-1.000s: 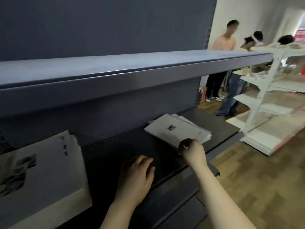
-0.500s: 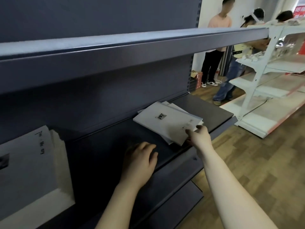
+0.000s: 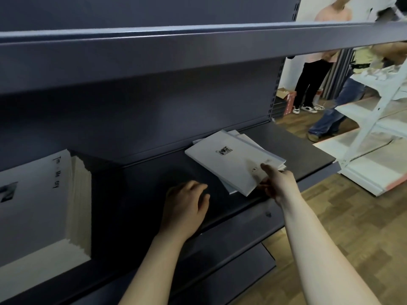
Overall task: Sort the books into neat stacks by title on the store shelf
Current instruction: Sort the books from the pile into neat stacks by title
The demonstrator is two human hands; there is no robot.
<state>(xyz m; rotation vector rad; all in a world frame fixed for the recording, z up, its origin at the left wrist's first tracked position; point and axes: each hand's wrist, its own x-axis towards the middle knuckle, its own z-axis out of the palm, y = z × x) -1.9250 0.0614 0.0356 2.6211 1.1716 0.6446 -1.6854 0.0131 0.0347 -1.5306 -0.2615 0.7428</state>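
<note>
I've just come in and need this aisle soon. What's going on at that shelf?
A person is sorting books on a dark store shelf. Their right hand pinches the near corner of the top book in a loose, fanned pile towards the shelf's right end. Their left hand rests on the shelf beside it, holding nothing. A tall, squared stack of white books stands at the left. The fanned pile is not yet tidied.

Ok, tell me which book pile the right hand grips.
The small fanned pile on the right; the right hand pinches its near corner. The tall neat stack at left is untouched.
</note>
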